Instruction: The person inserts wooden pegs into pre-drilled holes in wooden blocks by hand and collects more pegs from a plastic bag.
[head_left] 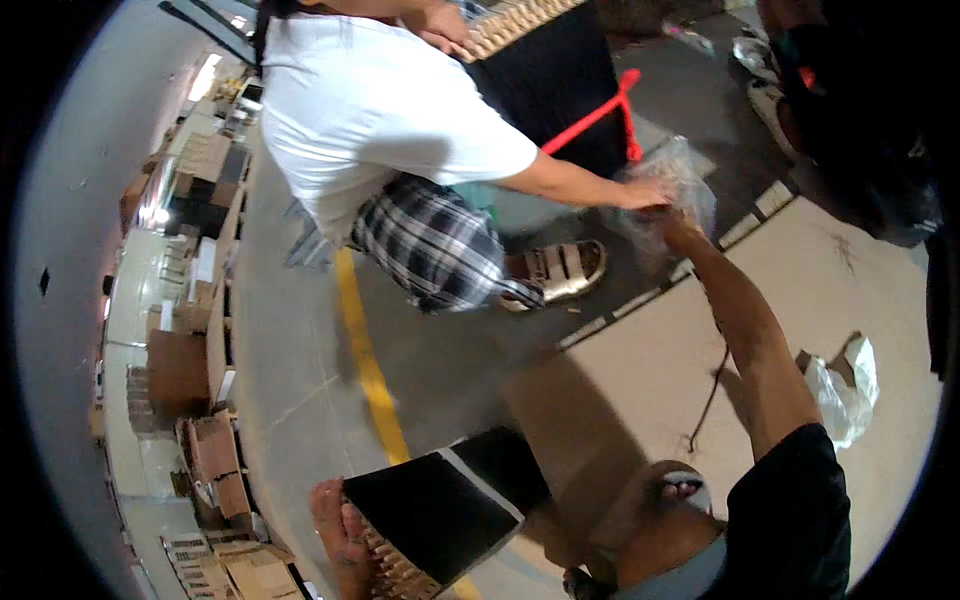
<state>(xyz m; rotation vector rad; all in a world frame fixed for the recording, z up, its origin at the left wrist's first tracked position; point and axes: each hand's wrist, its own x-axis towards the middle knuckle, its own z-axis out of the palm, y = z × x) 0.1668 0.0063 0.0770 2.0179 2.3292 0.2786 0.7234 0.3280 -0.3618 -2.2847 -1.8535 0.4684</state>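
My left hand [345,540], low on the left, is closed around the end of a black panel [430,500] with a pale stripe. Small light-wood pegs [395,560] are lined up along that panel's edge, beside my fingers. My right arm stretches up and away to a clear plastic bag [690,180]. At the bag's opening, my right hand [677,228] meets a co-worker's hand [648,193]; my fingers there are blurred and partly hidden by the plastic. What the bag holds is unclear.
A co-worker in a white shirt [370,100] crouches ahead, other hand on a similar black panel [550,85] with wooden pegs and a red strap [590,122]. A cardboard sheet [800,270] covers the floor on the right, bearing a crumpled white bag [845,390]. Boxes [215,450] stand left.
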